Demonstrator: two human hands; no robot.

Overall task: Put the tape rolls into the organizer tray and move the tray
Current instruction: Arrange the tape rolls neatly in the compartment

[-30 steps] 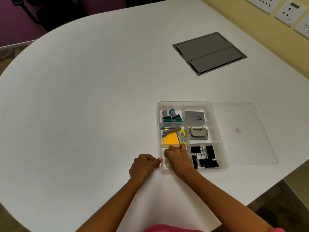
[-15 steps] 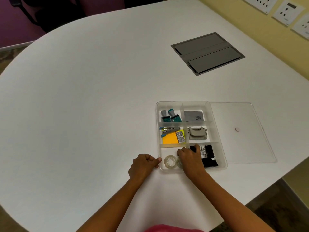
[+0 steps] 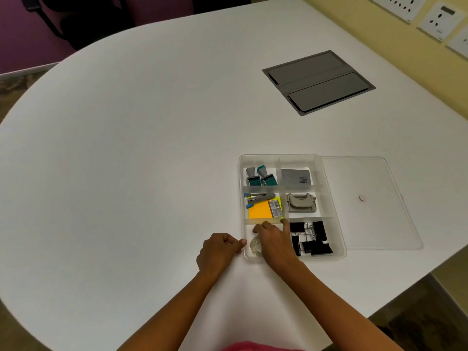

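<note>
A small roll of clear, glossy tape point(image 3: 255, 246) lies flat in the near-left compartment of a clear plastic organizer tray point(image 3: 333, 206), a shallow rectangular box with rounded corners and frosted dividers forming six compartments. Only part of the roll's ring shows; the rest is under the right hand point(image 3: 274, 240), which rests palm-down in that compartment with fingers curled over the far side of the roll. Whether those fingers are pinching the roll or another roll beneath the palm cannot be told. The left hand point(image 3: 218, 250) is a loose fist just outside the tray's near-left wall, thumb tip touching or nearly touching the rim, holding nothing that shows.

Judging from this, the tape is going in or being settled, and the tray is not yet lifted; moving it appears to be what remains.

Just beyond the right hand's fingertips, across a divider, sit an orange and yellow pad of sticky notes point(image 3: 263, 210) and a slim metal stapler with blue tips point(image 3: 258, 197). To the right of the hand lie matte black binder clips with wire handles point(image 3: 310, 239). Farther off are a grey hole punch point(image 3: 301, 203), a grey card box point(image 3: 295, 176) and two teal-and-grey clips point(image 3: 259, 177).

Right of the tray, touching its side, a flat clear lid point(image 3: 367, 211) lies on the smooth white rounded table point(image 3: 126, 160). Well beyond, a grey metal cable hatch point(image 3: 318, 82) is set flush in the tabletop.
</note>
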